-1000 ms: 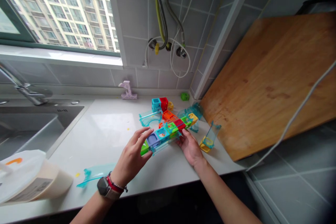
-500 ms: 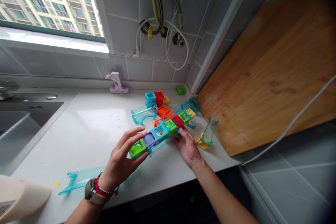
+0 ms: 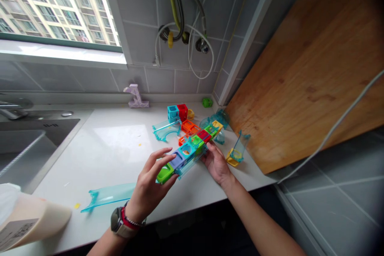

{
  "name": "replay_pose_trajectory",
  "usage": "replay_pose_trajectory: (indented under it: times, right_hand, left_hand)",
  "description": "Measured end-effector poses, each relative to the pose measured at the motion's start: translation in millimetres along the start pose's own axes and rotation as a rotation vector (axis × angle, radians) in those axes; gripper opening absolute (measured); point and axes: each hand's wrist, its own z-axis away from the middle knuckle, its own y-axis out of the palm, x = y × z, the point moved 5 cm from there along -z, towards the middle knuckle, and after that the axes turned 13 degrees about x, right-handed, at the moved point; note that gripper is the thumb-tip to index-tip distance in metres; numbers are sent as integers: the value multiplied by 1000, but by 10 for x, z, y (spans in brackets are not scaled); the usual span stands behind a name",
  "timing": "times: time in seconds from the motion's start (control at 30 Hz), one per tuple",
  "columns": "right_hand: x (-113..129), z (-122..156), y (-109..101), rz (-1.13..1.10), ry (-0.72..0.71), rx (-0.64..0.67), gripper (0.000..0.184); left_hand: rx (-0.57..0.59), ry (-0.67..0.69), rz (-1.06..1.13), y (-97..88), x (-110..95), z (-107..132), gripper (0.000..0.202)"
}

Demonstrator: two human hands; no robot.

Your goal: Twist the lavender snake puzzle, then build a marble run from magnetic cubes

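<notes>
A long row of joined toy blocks (image 3: pixel 186 149), green, lavender, blue, red and yellow, slants up to the right between my hands, with clear blue track pieces along its side. My left hand (image 3: pixel 152 180) grips the near green end, thumb below and fingers above. Under the red and green part, my right hand (image 3: pixel 216 165) holds the row from its right side; some of its fingertips are hidden. Just behind lie orange blocks (image 3: pixel 190 127) and a clear blue curved track piece (image 3: pixel 167 131). A blue and red block pair (image 3: pixel 177 113) stands farther back.
A clear blue track (image 3: pixel 111 194) lies left of my left wrist, near a cream container (image 3: pixel 36 220). A yellow block with a clear piece (image 3: pixel 234 157) sits at right. A purple stand (image 3: pixel 137 97), green block (image 3: pixel 207 102), sink (image 3: pixel 39 136) and wooden board (image 3: pixel 315 84) surround the counter.
The camera view has shifted slightly, so the counter items appear a little farther right. Both hands keep their hold on the block row; its near end has moved slightly right in view.
</notes>
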Motion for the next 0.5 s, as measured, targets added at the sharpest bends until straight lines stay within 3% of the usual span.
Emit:
replay_pose_trajectory:
  times: [0.33,0.5]
  right_hand:
    - [30,-90,-32,31,9,6,36]
    - [34,31,-46,38,-17,-38,40]
  left_hand:
    - [-165,-89,-82,304,-260,180,46]
    - [-187,-121,-119,422,-417,208,38]
